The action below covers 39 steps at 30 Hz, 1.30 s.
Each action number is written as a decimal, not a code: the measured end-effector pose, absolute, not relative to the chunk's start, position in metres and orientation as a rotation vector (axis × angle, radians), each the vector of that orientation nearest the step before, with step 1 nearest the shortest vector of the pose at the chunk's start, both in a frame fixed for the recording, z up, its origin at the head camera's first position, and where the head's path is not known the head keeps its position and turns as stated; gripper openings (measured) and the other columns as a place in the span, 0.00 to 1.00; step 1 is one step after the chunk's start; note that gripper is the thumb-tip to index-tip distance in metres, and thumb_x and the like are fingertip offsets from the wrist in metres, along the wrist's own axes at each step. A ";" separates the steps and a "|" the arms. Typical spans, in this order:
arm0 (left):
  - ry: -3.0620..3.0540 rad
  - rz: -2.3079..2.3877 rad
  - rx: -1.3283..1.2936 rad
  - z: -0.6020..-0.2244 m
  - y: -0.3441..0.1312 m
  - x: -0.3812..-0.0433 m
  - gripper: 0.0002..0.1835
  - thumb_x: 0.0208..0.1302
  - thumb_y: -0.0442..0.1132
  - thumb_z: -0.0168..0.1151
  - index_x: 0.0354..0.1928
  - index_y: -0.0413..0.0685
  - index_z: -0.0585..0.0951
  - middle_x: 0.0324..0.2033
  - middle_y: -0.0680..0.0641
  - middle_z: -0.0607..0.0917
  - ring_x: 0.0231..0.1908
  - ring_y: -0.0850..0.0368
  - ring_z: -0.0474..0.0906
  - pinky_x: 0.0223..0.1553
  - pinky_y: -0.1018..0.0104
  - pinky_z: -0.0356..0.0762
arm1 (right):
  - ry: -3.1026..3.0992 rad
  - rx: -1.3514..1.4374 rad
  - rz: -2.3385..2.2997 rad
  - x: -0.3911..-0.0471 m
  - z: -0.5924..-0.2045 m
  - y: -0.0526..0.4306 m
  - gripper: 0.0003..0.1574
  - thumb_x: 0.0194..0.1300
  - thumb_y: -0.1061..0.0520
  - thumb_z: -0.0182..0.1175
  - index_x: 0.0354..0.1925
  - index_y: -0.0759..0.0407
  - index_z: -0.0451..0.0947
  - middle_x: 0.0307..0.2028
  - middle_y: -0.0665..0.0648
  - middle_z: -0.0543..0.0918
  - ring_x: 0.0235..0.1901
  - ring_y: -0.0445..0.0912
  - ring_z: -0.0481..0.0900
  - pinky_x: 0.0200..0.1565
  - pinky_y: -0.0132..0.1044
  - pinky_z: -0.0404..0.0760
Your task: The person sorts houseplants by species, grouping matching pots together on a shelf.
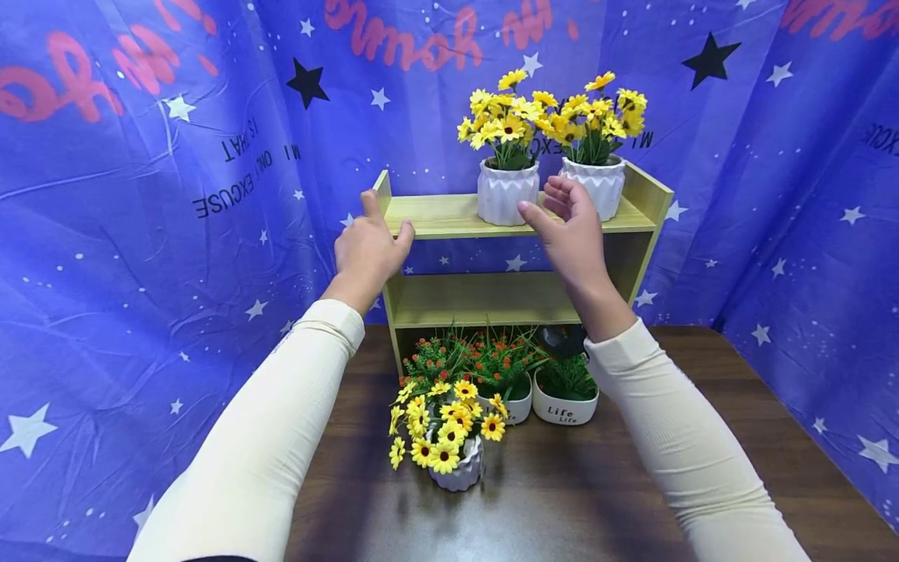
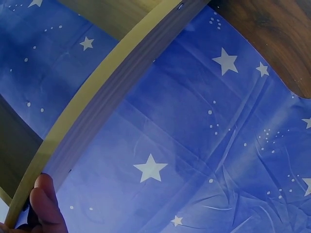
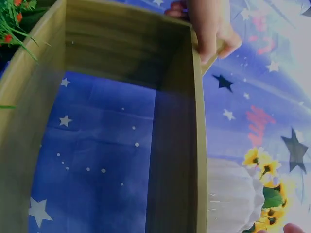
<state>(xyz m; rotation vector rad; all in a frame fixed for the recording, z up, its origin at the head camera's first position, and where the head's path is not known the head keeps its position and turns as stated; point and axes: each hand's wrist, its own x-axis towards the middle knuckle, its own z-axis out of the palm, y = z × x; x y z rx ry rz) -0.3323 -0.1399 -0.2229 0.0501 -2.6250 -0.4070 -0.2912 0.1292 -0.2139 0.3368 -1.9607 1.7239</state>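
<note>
My left hand [image 1: 371, 248] grips the upper left corner of a pale wooden shelf [image 1: 449, 215]. The left wrist view shows its fingers [image 2: 46, 199] bent against the outside of the side panel. Over the top board, my right hand [image 1: 572, 232] has its thumb and fingers spread apart with nothing between them. Its thumb tip overlaps the edge of a white fluted pot [image 1: 507, 195] of yellow daisies. Behind its fingers stands a second white pot [image 1: 609, 187] of yellow daisies, partly hidden by that hand.
A third pot of yellow daisies [image 1: 456, 468] stands on the dark wooden table [image 1: 562, 499] in front. White planters with greenery, one marked "Life" [image 1: 565, 407], sit under the lowest board [image 1: 485, 300]. A blue star-patterned curtain [image 1: 225, 328] hangs behind and at both sides.
</note>
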 end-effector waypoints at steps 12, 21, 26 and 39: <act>-2.629 -0.433 0.039 -0.228 -0.134 -0.333 0.35 0.68 0.64 0.44 0.61 0.46 0.51 0.31 0.34 0.80 0.33 0.35 0.81 0.30 0.46 0.77 | -1.879 0.356 1.802 -0.244 -0.308 0.137 0.32 0.65 0.59 0.66 0.63 0.66 0.69 0.58 0.58 0.77 0.59 0.49 0.75 0.60 0.42 0.72; -2.635 -0.419 0.029 -0.229 -0.132 -0.332 0.35 0.68 0.65 0.43 0.61 0.46 0.51 0.28 0.37 0.78 0.30 0.36 0.81 0.28 0.47 0.76 | -1.945 0.259 1.826 -0.214 -0.359 0.146 0.29 0.66 0.58 0.66 0.61 0.67 0.71 0.57 0.62 0.77 0.56 0.51 0.76 0.53 0.31 0.73; -2.638 -0.415 0.029 -0.229 -0.133 -0.333 0.35 0.68 0.65 0.43 0.61 0.45 0.51 0.29 0.36 0.78 0.31 0.36 0.81 0.29 0.47 0.76 | -1.982 0.190 1.863 -0.199 -0.386 0.146 0.28 0.65 0.63 0.66 0.60 0.67 0.71 0.57 0.63 0.78 0.56 0.52 0.77 0.53 0.30 0.74; -2.607 -0.409 0.037 -0.226 -0.140 -0.334 0.34 0.67 0.64 0.43 0.60 0.45 0.51 0.29 0.34 0.79 0.31 0.34 0.81 0.29 0.45 0.76 | -2.025 0.226 1.835 -0.173 -0.420 0.145 0.22 0.61 0.67 0.68 0.53 0.68 0.76 0.50 0.64 0.81 0.49 0.50 0.81 0.46 0.32 0.80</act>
